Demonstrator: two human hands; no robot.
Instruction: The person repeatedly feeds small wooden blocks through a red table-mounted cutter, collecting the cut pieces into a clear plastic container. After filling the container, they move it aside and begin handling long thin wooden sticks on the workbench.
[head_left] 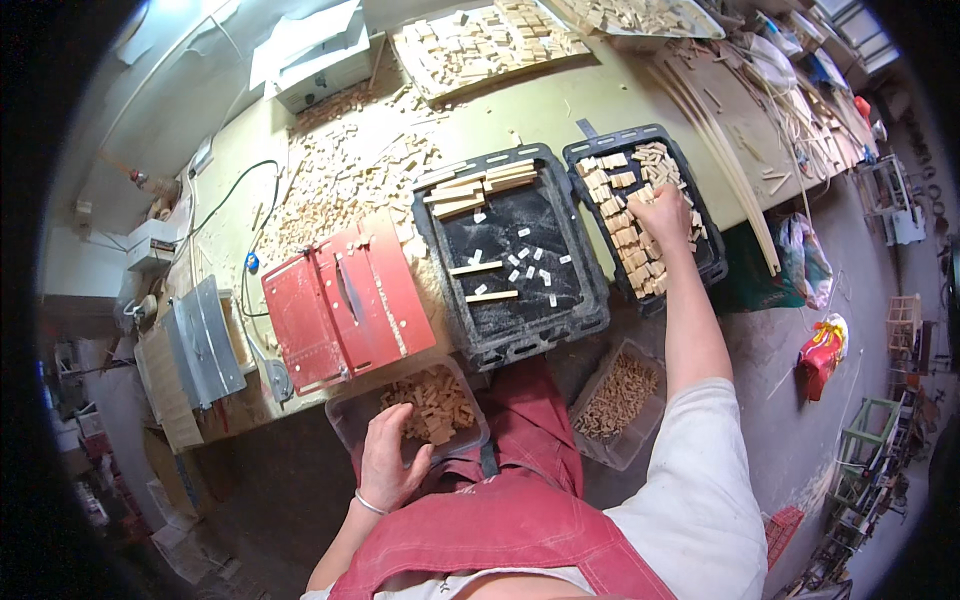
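My right hand [662, 216] reaches into the narrow black plastic tray [712, 262] on the right, its fingers closed at the rows of small wooden blocks [627, 238]. It pinches a block there, mostly covered by the fingers. More small wooden pieces [655, 160] lie loosely in that tray's far right part. My left hand [390, 458] hovers at the near side of a clear plastic bin [345, 425] partly filled with wooden blocks [440, 405]. Its thumb and fingers are apart, and nothing shows between them.
A larger black tray [500, 250] holds wooden strips and small white pieces. Left of it sits a red table saw [345, 300] with its blade raised. Loose offcuts [350, 175] are heaped behind. A second clear bin [620, 400] of small pieces stands below the table edge.
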